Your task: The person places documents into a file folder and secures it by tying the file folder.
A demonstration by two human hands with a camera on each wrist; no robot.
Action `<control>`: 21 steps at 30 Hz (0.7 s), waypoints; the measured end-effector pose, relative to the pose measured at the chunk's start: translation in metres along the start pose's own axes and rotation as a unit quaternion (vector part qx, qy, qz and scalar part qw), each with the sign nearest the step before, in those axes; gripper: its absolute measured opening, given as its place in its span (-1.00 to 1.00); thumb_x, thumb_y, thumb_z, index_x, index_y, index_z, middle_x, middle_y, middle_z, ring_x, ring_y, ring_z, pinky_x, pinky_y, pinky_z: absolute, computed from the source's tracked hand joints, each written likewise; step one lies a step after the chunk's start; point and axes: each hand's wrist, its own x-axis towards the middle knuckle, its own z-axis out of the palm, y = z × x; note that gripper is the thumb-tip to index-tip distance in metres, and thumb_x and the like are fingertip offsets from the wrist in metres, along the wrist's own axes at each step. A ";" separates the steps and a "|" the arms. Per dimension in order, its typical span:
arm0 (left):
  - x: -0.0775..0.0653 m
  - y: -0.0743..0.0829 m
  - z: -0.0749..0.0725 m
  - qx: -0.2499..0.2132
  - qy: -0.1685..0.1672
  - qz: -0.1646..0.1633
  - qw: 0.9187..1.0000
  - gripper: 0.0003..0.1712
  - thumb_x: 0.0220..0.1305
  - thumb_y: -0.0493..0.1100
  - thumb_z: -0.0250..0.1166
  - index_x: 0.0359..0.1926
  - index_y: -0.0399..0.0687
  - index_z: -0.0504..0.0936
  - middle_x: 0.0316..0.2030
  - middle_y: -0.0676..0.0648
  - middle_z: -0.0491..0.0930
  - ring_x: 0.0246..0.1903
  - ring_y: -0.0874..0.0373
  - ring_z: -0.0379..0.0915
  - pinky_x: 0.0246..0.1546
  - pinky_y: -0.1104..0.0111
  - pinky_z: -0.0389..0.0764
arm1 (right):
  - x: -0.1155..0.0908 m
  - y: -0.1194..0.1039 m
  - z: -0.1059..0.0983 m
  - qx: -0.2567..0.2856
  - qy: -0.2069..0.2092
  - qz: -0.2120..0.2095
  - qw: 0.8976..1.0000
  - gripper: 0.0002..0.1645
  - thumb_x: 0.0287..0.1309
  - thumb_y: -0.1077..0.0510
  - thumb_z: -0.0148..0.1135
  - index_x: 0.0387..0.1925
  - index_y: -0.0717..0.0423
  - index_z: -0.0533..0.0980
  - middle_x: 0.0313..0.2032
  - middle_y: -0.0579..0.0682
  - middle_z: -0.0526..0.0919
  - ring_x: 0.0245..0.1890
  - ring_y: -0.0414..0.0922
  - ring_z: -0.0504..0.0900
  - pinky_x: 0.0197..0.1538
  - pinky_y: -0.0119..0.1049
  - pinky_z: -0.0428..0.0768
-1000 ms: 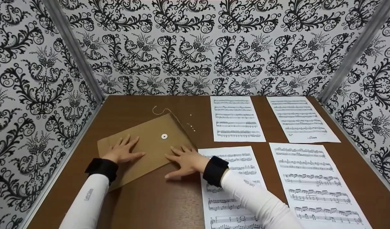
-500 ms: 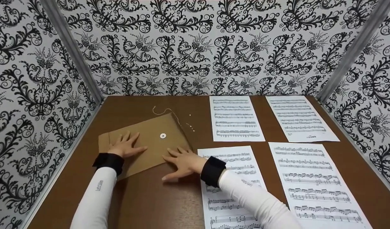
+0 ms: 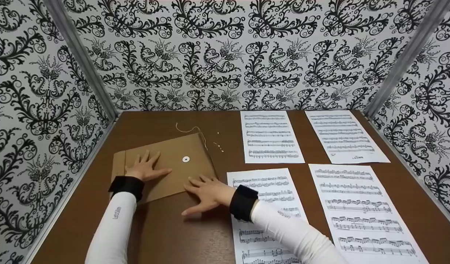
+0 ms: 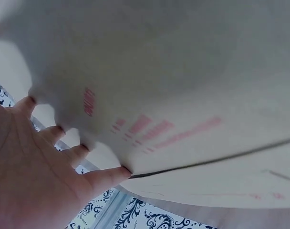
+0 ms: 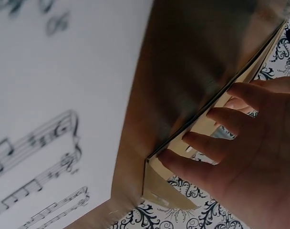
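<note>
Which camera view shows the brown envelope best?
The head view, because most of the envelope appears, with its white button and string. The left wrist view shows only part of its surface, close up, with reddish print; the right wrist view shows a slanted strip beside the fingers.

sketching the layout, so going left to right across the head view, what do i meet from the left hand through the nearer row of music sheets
Left hand, white disc, right hand, nearer left music sheet, nearer right music sheet. The brown envelope overlaps the first three, so it is left out.
</note>
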 end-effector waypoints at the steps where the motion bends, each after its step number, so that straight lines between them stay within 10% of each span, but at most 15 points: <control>1: 0.000 0.000 0.000 -0.001 -0.001 -0.002 1.000 0.17 0.26 0.52 0.12 0.64 -0.01 -0.03 0.62 -0.41 -0.25 0.58 -0.53 -0.40 0.35 -0.62 -0.14 | 0.000 -0.002 0.000 -0.002 -0.001 0.000 1.000 0.14 0.14 -0.69 0.00 0.62 -0.36 0.00 0.66 -0.13 -0.05 0.67 0.09 -0.04 0.62 0.18 0.14; 21: -0.003 -0.003 0.008 0.016 0.017 0.028 0.999 0.21 0.18 0.56 0.20 0.62 0.01 0.06 0.61 -0.41 -0.15 0.57 -0.55 -0.32 0.31 -0.65 -0.10 | -0.015 -0.030 0.010 -0.042 -0.003 -0.001 0.999 0.18 0.10 -0.71 0.02 0.62 -0.34 0.03 0.65 -0.14 0.02 0.64 0.11 0.09 0.50 0.11 0.40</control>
